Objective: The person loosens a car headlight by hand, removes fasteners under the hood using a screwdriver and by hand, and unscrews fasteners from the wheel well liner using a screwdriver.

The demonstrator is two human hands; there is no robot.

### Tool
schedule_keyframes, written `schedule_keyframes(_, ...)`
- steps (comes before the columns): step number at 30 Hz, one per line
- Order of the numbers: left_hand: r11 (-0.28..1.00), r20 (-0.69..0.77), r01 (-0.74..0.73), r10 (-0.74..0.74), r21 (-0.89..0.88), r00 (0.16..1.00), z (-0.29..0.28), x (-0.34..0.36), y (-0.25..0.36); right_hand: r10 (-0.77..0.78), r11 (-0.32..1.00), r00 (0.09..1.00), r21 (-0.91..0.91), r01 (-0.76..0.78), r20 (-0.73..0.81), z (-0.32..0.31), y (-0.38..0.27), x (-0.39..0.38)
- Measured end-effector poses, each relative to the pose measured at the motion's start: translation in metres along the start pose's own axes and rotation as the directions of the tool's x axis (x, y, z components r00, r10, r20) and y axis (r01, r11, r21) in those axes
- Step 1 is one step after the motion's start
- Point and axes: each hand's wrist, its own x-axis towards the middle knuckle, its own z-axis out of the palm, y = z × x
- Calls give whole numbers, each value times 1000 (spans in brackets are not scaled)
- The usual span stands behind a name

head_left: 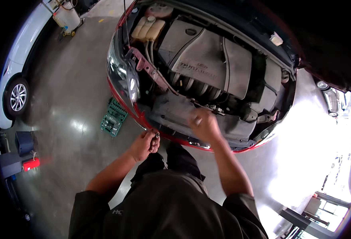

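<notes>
My left hand [146, 144] is closed in front of the red bumper, its fingers round a small, round, socket-like metal piece [157, 135]; the rest of that piece is hidden in the fist. Over the dark front cover panel [169, 108] of the engine bay is my right hand [206, 126], smeared by motion. Whether its fingers hold anything cannot be made out. Beyond it lies the grey plastic engine cover [211, 59]. The red car [171, 139] stands with its bonnet raised.
On the floor left of the bumper lies an open green tool case [112, 119] with sockets. A white car [18, 75] is parked at the far left, near a wheeled tank [67, 18]. A red box [31, 164] stands out at the lower left. The headlight [121, 75] edges the bay.
</notes>
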Motion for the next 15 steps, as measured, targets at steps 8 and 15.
schedule_keyframes(8,997,-149,3,-15,-81,989,-27,7,26,133,849,966,-477,-227,-224,-87,211,214)
schedule_keyframes(15,983,-459,-169,115,-77,881,-65,-33,32,260,704,917,-591,-394,-302,-74,220,303)
